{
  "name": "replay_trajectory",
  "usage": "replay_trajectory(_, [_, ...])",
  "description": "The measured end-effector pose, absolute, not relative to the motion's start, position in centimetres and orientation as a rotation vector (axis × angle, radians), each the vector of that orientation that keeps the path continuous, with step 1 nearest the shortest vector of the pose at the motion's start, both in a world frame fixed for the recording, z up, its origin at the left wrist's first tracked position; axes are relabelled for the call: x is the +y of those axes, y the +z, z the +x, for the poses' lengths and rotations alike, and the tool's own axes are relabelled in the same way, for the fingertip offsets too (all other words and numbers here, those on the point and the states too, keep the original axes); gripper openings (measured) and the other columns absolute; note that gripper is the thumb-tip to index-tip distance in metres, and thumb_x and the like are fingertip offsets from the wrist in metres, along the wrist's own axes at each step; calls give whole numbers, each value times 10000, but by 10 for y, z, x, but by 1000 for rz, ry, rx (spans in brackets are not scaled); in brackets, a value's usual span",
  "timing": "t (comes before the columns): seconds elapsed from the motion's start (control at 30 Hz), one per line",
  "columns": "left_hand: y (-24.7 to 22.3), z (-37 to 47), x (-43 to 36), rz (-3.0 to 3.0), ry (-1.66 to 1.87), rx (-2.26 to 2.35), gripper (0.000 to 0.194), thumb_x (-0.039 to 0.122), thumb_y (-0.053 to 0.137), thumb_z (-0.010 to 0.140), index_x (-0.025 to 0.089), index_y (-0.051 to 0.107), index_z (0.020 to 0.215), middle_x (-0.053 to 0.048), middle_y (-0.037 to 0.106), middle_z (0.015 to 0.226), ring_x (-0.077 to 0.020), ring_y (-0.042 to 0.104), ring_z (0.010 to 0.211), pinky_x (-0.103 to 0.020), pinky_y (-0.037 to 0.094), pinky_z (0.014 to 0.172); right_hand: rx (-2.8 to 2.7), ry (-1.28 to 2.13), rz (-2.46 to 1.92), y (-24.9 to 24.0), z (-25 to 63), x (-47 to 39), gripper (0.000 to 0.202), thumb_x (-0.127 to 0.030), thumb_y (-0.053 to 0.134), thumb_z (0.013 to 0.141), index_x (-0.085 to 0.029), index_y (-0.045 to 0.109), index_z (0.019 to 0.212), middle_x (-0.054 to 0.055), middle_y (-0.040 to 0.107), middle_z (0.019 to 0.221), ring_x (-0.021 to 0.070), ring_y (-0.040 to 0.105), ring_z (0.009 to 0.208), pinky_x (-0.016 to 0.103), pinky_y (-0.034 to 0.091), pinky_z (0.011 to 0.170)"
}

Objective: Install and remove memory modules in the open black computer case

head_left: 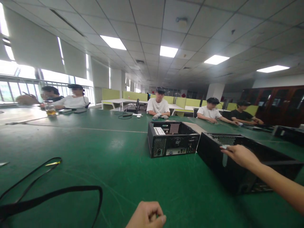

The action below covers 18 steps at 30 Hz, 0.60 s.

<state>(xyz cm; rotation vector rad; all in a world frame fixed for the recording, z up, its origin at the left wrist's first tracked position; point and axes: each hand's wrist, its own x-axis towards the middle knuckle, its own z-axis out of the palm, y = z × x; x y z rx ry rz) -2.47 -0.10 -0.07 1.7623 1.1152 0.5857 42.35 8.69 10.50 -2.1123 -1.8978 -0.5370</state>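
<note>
The open-topped computer case (237,179) sits on the right of the green tabletop (106,145), with the right hand (242,155) over its upper edge. That hand's grip is closed to a pinch, thumb and fingers together on a small pale piece (223,147), blurred at the fingertips; whether the piece touches the edge cannot be told. The left hand (148,216) is low in the middle of the view, well apart from the case, its fingers loosely curled; whether this grip has hold of anything cannot be told.

Just beside the case, a smaller black case (174,144) stands open at the top, its row of ports facing the wearer and a white-labelled box (159,130) inside. A tan sheet (193,127) lies behind it. At the lower left, a black strap (71,189) loops across the green surface, a yellow tag (52,163) near the top of one loop. Farther off are a dark cable (124,116) and a glass of amber drink (50,110). Across from the wearer, a person in a white shirt (158,106) rests gloved hands (157,117) on the far side.
</note>
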Motion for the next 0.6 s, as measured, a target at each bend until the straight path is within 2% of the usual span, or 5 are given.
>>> replay_trajectory(0.07, [-1,-19,3,1760,543,1079,145,269,545,688,157,504,605,93,313,448,-64,252,466,-220,163,461,-1963,-470,-2126,108,421,73,402,-526,437,842,-243,704,742,39,675,634,212,632,626,274,401,550])
replay_trajectory(0.2, [10,11,10,1758,576,1034,128,257,551,697,151,529,628,89,330,460,-67,264,469,-220,168,451,-1847,-338,-2282,113,408,50,463,-538,355,862,-230,702,878,86,703,756,270,650,728,318,418,589])
replay_trajectory(0.3, [27,41,13,1794,626,1000,142,268,570,702,141,559,641,86,326,465,-70,270,479,-223,175,456,-1756,-293,-2357,115,394,39,477,-525,316,871,-236,693,908,98,705,804,292,652,781,338,429,626])
replay_trajectory(0.43, [46,64,16,1837,660,916,170,286,572,727,130,582,661,81,332,478,-71,269,483,-226,184,456,-1753,-203,-2324,117,381,23,449,-508,322,874,-256,693,906,73,705,793,268,656,775,317,438,642])
replay_trajectory(0.6, [63,66,30,1929,711,837,236,335,545,789,125,598,697,71,351,526,-75,287,514,-219,211,466,-1800,-132,-2228,121,360,-9,423,-531,364,852,-279,694,776,45,689,715,238,634,672,303,444,598])
